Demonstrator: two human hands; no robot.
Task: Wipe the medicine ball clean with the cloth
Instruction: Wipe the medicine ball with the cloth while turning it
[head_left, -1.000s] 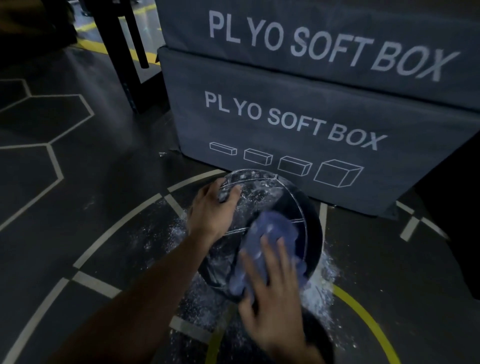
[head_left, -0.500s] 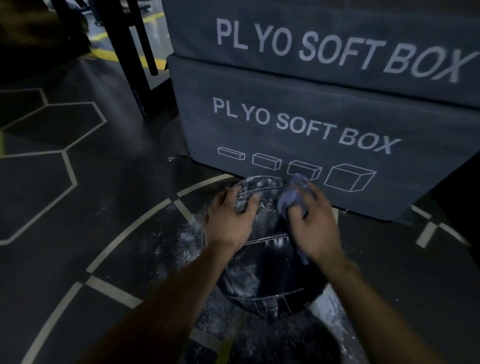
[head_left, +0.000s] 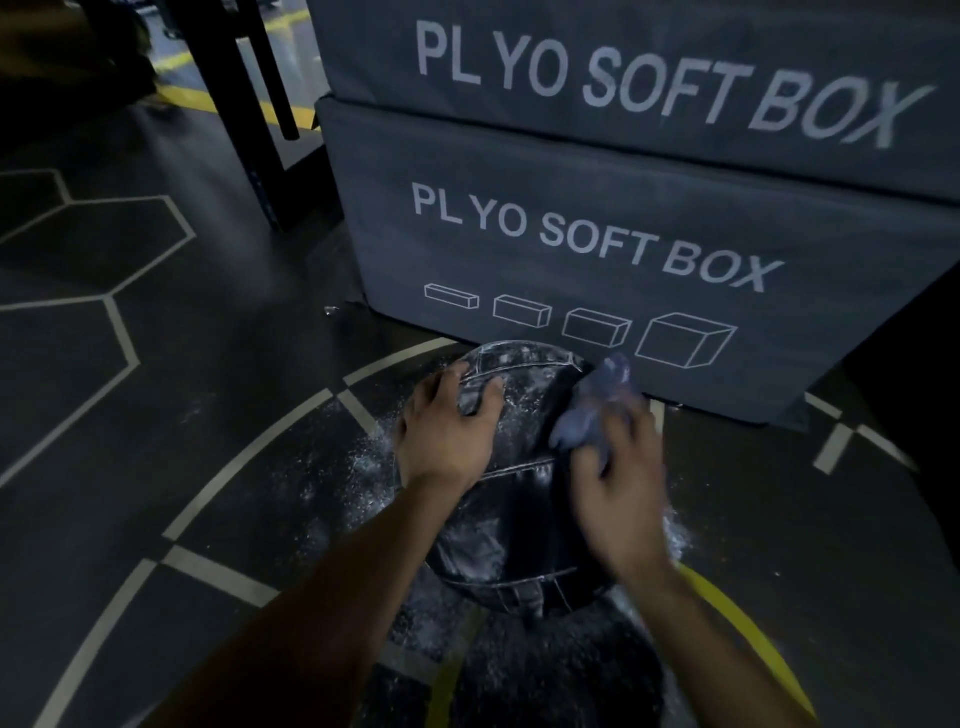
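The right hand (head_left: 618, 493) bunches the cloth (head_left: 597, 410) in curled fingers and presses it against the upper right of the ball (head_left: 519, 525), though blur hides the finer grip; the left hand (head_left: 447, 431) lies spread on the ball's upper left, fingers fairly straight, holding nothing; the ball, dark with pale seams, sits on the floor (head_left: 156, 415) just before the lower box (head_left: 597, 291), with white powder (head_left: 363, 467) scattered on its skin and on the floor around it; a second box (head_left: 649, 67) is stacked above; a dark post (head_left: 234, 104) stands to the left.
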